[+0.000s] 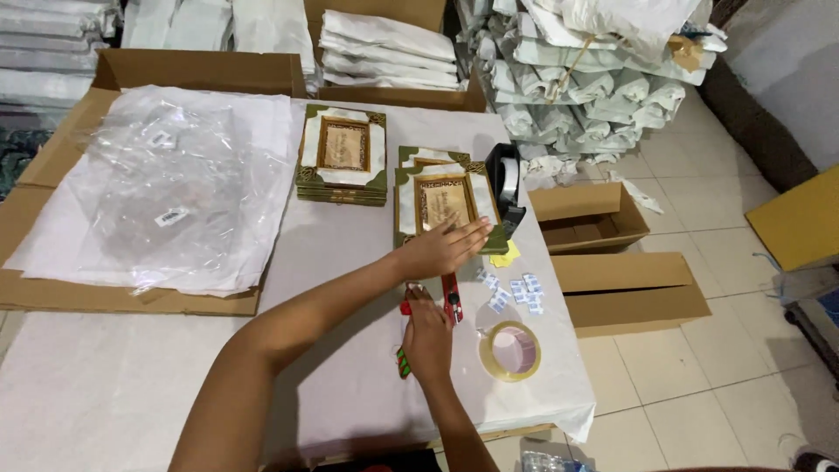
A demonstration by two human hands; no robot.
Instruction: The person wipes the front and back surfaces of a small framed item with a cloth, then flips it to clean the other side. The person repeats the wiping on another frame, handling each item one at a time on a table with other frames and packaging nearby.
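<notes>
Worktop (350, 385) w/ white cover fills the lower centre of the frame; clear plastic bags (175, 175) on flattened cardboard at left. Upper centre: stack of green-gold frames (343, 156), already piled up. Just right of it, a 2nd frame stack (444, 203) — left hand (441, 249) lies flat on its lower edge, fingers straight and together, pressing, not gripping. Black tape dispenser (505, 185) touches that stack's right side. Tape roll (510, 350) at lower right, small white-blue labels (516, 291) above it. Right hand (428, 336) lower centre, fingers curled down near a red cutter (452, 299) — can't tell if clamped on anything. Judging by this, frames not yet bagged; bags lie unused.
</notes>
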